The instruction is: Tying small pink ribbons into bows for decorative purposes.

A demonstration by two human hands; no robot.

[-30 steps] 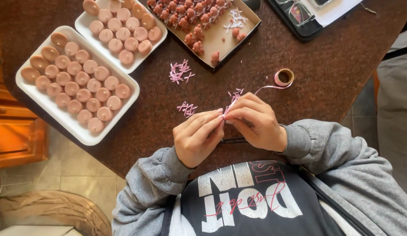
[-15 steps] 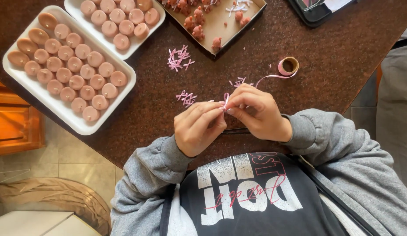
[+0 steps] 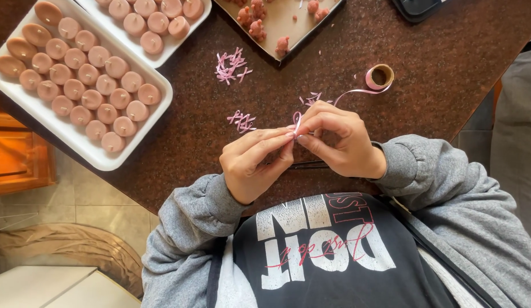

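Both hands meet just above the near edge of the brown table (image 3: 448, 68), the left hand (image 3: 255, 162) and right hand (image 3: 336, 140) pinching one short loop of pink ribbon (image 3: 297, 121) between fingertips — its tail runs to the spool (image 3: 380, 76). By the look of it, two small heaps of finished ribbon bows (image 3: 231, 65) lie done, while the pink candles (image 3: 83, 80) in the white tray (image 3: 134, 149) are bare. Against the earlier frame the hands sit lower and more central, grip unchanged.

Thin pink ribbon (image 3: 297, 121) pinched upright, trailing to small spool (image 3: 380, 76).
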